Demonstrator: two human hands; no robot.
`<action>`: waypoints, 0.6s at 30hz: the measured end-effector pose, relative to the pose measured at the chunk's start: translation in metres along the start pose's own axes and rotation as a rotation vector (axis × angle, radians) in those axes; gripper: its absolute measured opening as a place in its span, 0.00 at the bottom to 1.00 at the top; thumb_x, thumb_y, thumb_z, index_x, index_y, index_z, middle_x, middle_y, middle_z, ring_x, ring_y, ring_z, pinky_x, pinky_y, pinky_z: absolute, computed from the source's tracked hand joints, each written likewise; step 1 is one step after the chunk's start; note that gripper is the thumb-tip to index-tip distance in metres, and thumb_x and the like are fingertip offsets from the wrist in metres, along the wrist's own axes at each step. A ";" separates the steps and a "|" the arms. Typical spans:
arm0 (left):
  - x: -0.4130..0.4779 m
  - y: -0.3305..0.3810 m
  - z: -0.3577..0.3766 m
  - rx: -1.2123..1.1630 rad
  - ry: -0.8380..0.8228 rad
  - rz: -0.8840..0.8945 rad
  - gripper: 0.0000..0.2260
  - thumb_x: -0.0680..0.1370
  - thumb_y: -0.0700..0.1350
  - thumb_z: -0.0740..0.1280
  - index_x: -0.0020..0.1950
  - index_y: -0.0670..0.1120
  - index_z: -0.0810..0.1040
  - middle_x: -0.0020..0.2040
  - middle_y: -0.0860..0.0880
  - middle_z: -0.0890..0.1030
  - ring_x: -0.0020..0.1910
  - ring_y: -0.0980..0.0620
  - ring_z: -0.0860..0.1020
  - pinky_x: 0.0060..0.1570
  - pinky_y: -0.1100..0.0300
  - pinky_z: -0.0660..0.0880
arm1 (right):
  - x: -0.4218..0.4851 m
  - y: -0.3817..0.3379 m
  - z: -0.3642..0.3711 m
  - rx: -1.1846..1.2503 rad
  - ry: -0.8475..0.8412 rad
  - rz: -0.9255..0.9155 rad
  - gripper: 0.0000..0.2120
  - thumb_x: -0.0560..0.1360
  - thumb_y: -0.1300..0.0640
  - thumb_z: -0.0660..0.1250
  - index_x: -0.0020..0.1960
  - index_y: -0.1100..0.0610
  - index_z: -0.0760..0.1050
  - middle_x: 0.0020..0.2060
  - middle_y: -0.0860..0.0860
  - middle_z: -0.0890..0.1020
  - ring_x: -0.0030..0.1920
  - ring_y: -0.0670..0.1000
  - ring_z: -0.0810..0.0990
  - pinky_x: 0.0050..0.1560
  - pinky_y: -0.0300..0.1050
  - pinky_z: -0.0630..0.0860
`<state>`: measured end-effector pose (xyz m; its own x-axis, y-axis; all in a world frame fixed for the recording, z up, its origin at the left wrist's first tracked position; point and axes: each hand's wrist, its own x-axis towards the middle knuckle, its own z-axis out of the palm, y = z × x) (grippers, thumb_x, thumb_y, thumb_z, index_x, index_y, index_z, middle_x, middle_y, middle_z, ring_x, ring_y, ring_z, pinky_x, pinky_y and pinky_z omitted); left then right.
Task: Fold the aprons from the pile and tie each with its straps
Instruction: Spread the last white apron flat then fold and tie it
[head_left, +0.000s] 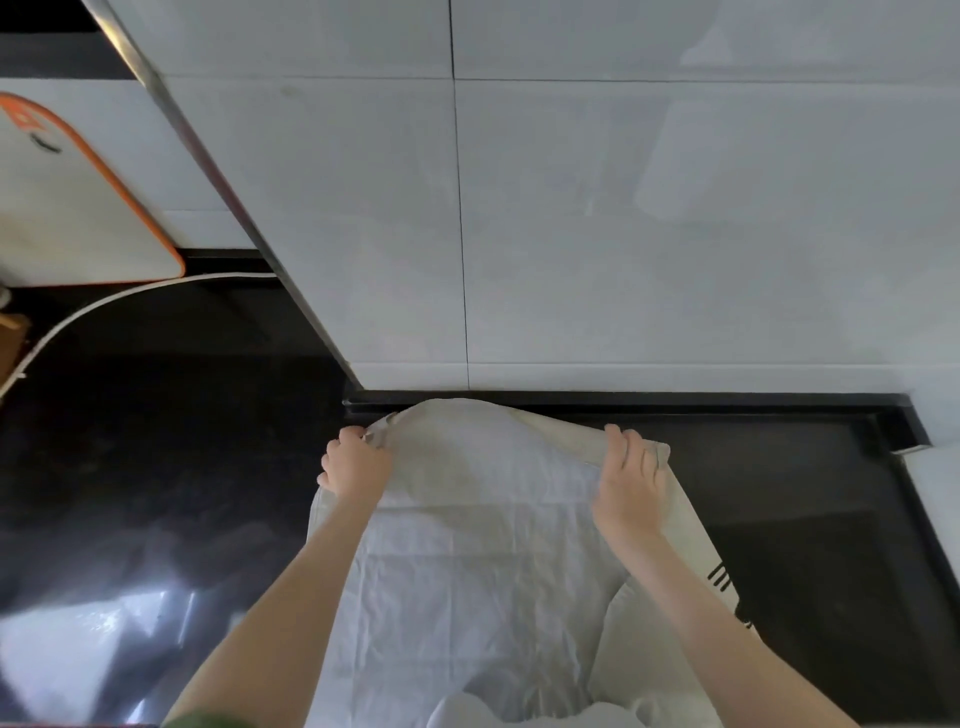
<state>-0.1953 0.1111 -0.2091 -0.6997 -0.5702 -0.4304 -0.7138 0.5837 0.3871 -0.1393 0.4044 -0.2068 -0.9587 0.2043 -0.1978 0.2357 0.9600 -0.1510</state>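
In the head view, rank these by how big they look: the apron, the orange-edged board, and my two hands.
1. apron
2. orange-edged board, partly cut off at the frame edge
3. left hand and right hand: look about alike, so not ranked

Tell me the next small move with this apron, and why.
Probably draw both hands toward the body, carrying the far edge over the near part to make a fold. The left hand and right hand each grip a far corner of the white apron, that edge is lifted off the dark counter, and the rest lies spread out.
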 end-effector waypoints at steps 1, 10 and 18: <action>0.003 0.000 -0.004 0.037 -0.056 -0.022 0.16 0.78 0.48 0.63 0.66 0.48 0.73 0.65 0.42 0.70 0.65 0.40 0.66 0.65 0.47 0.60 | -0.002 -0.005 0.003 0.057 0.019 -0.047 0.41 0.64 0.72 0.70 0.73 0.58 0.59 0.66 0.61 0.68 0.61 0.62 0.72 0.59 0.53 0.70; 0.007 -0.010 -0.031 -0.236 -0.254 0.065 0.08 0.73 0.40 0.68 0.45 0.45 0.68 0.43 0.46 0.73 0.39 0.49 0.71 0.34 0.57 0.68 | -0.024 -0.046 0.036 0.038 -0.378 -0.488 0.33 0.81 0.43 0.54 0.79 0.46 0.39 0.78 0.47 0.39 0.77 0.51 0.38 0.75 0.52 0.39; -0.006 -0.007 -0.058 -0.320 0.401 -0.033 0.23 0.74 0.33 0.66 0.67 0.43 0.64 0.64 0.41 0.69 0.60 0.43 0.69 0.59 0.50 0.70 | -0.021 -0.041 0.042 0.004 -0.462 -0.491 0.33 0.82 0.41 0.50 0.75 0.43 0.30 0.74 0.47 0.29 0.73 0.48 0.26 0.73 0.51 0.29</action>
<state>-0.1879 0.0776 -0.1620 -0.5882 -0.7991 -0.1244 -0.6655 0.3909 0.6359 -0.1218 0.3527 -0.2372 -0.7884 -0.3595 -0.4992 -0.2088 0.9197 -0.3325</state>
